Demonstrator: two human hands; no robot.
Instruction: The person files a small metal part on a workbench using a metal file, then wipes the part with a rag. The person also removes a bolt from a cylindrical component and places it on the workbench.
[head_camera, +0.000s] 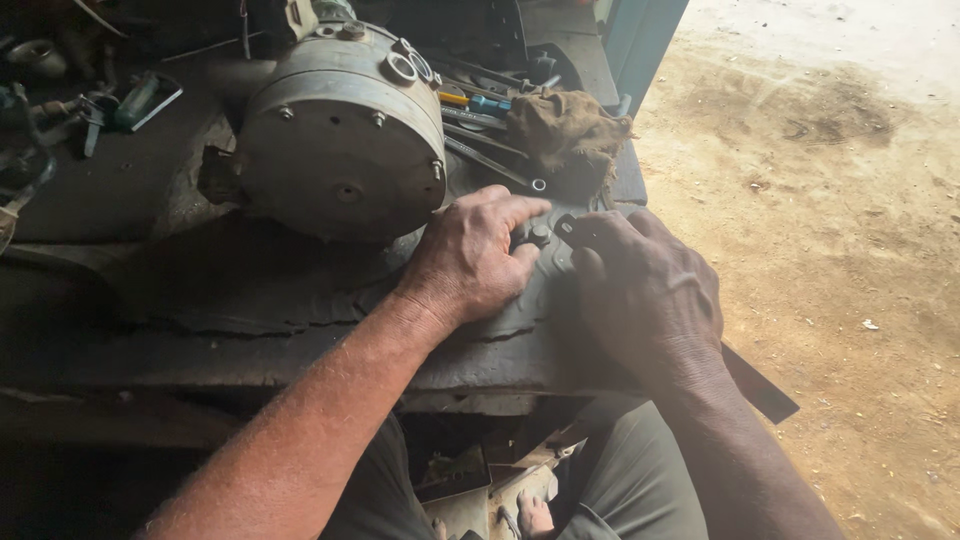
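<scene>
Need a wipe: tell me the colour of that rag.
The rag is dull brown, seen in the head view.

Bare forearms, sleeveless; trousers seemingly olive-grey.

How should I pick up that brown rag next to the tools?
Pinch the rag at its bunched-up top, coming straight down from above. It lies crumpled in a soft heap, so its folds stick up and are easy to grab. The wrenches lie close on its left, so coming from that side looks awkward.

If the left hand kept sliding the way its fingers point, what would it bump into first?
Probably the small dark bolt right at the left hand's fingertips; farther along lies the brown rag. Depth is hard to judge.
</scene>
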